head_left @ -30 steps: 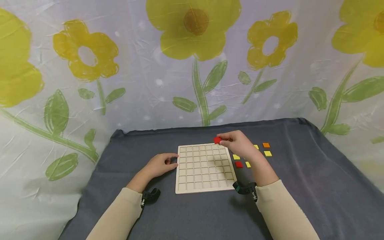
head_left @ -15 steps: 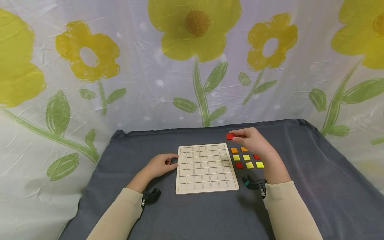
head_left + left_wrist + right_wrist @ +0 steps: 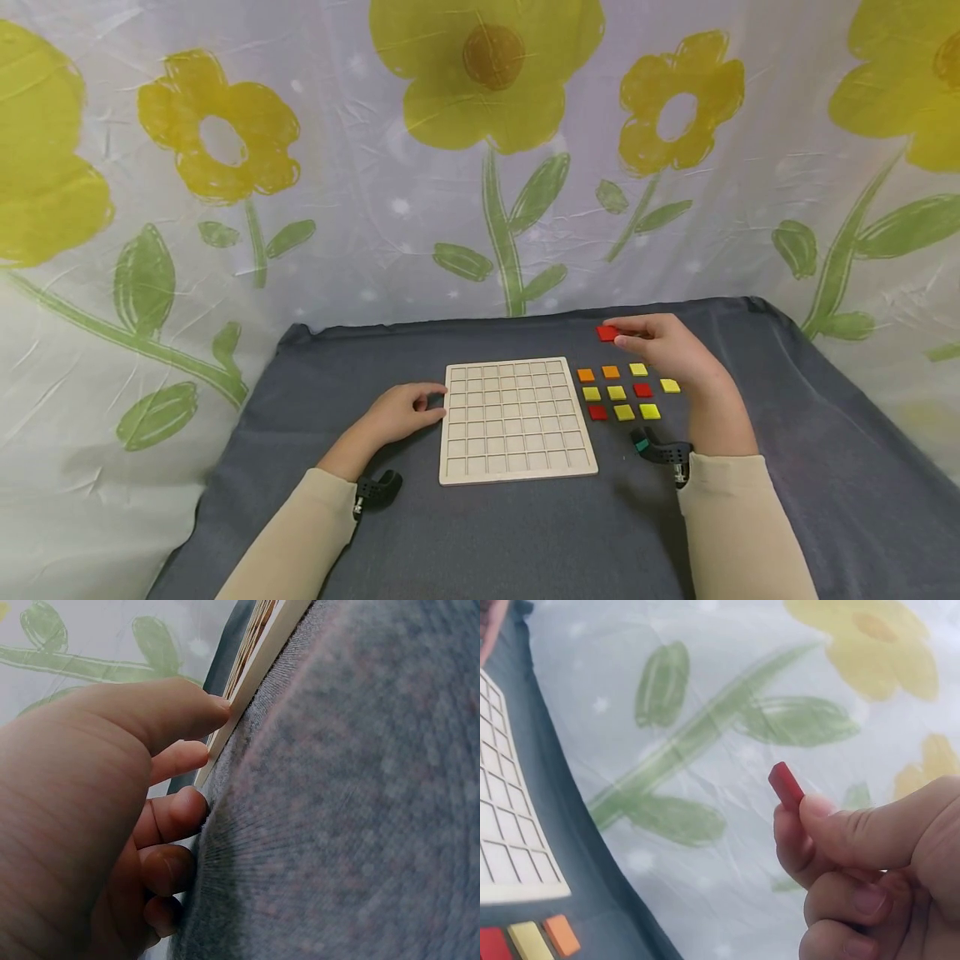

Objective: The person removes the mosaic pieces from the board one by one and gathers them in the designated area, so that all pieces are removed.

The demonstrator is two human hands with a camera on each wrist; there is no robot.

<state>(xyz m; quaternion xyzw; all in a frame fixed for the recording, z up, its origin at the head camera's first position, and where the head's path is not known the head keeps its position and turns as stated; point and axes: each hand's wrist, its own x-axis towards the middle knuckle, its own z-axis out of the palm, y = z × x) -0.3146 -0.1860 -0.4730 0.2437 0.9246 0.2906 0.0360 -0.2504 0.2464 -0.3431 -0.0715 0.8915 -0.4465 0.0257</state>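
In the head view my right hand (image 3: pixel 671 354) pinches a small red square tile (image 3: pixel 606 333) between thumb and forefinger, raised beyond the rows of tiles. The right wrist view shows this red tile (image 3: pixel 784 785) edge-on, the other fingers curled below it. A pale wooden grid board (image 3: pixel 517 477) lies flat on the dark cloth, no tiles in its squares. Beside its left edge rests my left hand (image 3: pixel 396 414), fingers relaxed. In the left wrist view, the thumb (image 3: pixel 180 709) and a fingertip meet the board's side edge (image 3: pixel 266 656).
Right of the board lie several loose tiles in rows, among them an orange tile (image 3: pixel 586 376), a yellow tile (image 3: pixel 624 412) and a red tile (image 3: pixel 597 412). My right hand and forearm overlap the area behind them. A flower-printed curtain (image 3: pixel 345 250) hangs behind the dark cloth (image 3: pixel 480 542).
My right hand has moved right and slightly away with the red tile, from over the board's far right corner to past the tile rows, uncovering several tiles. The left hand stays put.
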